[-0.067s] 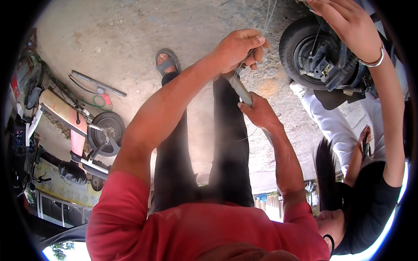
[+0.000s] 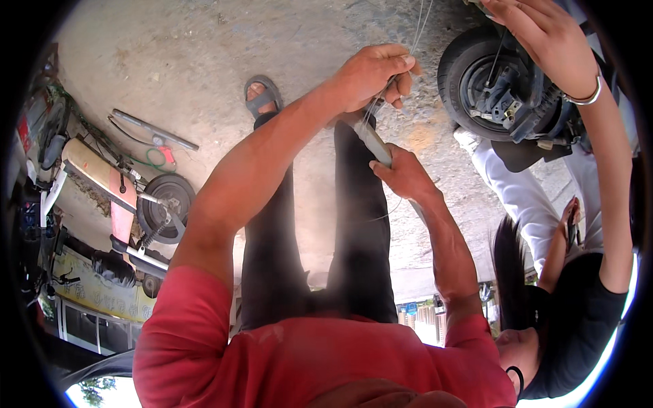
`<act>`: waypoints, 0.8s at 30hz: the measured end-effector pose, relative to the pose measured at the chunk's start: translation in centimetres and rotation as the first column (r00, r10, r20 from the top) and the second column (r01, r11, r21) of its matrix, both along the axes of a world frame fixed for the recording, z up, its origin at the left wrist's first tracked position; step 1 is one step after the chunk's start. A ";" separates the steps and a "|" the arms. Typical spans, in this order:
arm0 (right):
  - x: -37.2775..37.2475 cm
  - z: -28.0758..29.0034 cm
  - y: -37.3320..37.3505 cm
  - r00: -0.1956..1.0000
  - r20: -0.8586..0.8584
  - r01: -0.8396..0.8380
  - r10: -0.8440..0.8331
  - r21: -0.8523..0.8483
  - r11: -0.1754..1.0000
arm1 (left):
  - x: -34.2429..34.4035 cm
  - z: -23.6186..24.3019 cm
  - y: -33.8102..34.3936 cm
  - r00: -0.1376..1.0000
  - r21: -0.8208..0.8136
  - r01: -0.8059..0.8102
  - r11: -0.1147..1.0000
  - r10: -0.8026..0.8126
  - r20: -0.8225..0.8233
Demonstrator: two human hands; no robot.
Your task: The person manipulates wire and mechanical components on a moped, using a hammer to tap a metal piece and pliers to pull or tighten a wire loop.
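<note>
Thin wires point(image 2: 420, 30) rise from my left hand point(image 2: 381, 76), whose fingers are closed around them in a pinch. More strands of wire pass below that hand toward a long grey tool point(image 2: 375, 144). My right hand point(image 2: 406, 175) is wrapped around this tool, thumb laid along it. One end points up toward the wires; the other shows behind my right wrist. The tool's kind is unclear, and its upper tip is hard to make out among the strands. A loose wire end curves below my right hand, over my dark trouser leg.
At the right, another person's raised hand point(image 2: 551, 51) is near a vehicle wheel point(image 2: 486, 85); the person wears white trousers. A scooter with a tan seat point(image 2: 88, 163) stands at the left. Near it on the concrete floor point(image 2: 183, 54) lie a grey bar point(image 2: 155, 129) and a hose with a gauge.
</note>
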State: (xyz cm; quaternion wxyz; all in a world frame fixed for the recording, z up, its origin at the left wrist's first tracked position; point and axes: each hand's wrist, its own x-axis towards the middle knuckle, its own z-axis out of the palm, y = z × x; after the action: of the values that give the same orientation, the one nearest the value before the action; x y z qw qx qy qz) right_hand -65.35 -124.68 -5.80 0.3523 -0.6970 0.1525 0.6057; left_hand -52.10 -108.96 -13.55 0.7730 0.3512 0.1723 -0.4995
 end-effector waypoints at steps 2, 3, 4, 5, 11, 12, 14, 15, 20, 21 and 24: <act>0.7 -0.2 0.5 0.998 -0.009 -0.057 0.057 0.032 0.998 | 0.5 -0.6 0.9 0.997 -0.006 0.071 0.997 -0.071 0.022; 1.4 -0.3 0.7 0.996 -0.011 -0.086 0.086 0.051 0.995 | 1.2 -0.9 1.7 0.990 -0.017 0.134 0.991 -0.133 0.047; 2.4 -0.1 0.9 0.990 -0.042 -0.131 0.134 0.080 0.988 | 1.8 -1.1 2.4 0.978 -0.026 0.196 0.980 -0.194 0.073; 3.9 0.2 1.1 0.981 -0.069 -0.175 0.183 0.109 0.978 | 2.6 -0.9 2.8 0.958 -0.003 0.276 0.961 -0.275 0.077; 8.7 0.6 2.9 0.876 0.078 -0.482 0.476 0.169 0.860 | 5.2 0.0 3.9 0.897 -0.017 0.440 0.898 -0.439 0.044; 8.3 0.8 2.8 0.897 0.121 -0.441 0.425 0.184 0.878 | 4.7 -0.9 4.6 0.921 -0.062 0.387 0.920 -0.388 -0.020; 7.2 1.2 2.4 0.925 0.206 -0.360 0.319 0.211 0.909 | 3.2 -2.4 5.8 0.959 -0.210 0.211 0.955 -0.244 -0.145; 6.9 1.8 2.4 0.954 0.199 -0.268 0.225 0.225 0.937 | 2.2 -2.8 6.6 0.965 -0.305 0.079 0.949 -0.150 -0.215; 3.1 2.8 3.1 0.765 -0.088 0.630 -0.638 0.311 0.712 | 0.9 0.5 5.7 0.920 -0.050 -0.218 0.975 0.188 -0.345; 2.7 2.8 3.4 0.618 -0.109 0.762 -0.779 0.329 0.558 | 0.0 0.1 5.8 0.909 -0.178 -0.305 0.936 0.230 -0.348; 3.5 2.6 3.3 0.276 -0.228 0.948 -0.934 0.222 0.226 | -1.0 0.5 4.6 0.939 -0.227 -0.322 0.919 0.280 -0.200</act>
State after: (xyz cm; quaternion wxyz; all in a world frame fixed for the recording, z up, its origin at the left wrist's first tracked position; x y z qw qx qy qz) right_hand -61.85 -121.37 -3.23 0.7475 -0.3837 0.4498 0.3027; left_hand -53.09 -104.33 -13.09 0.8627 0.1756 0.2212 -0.4194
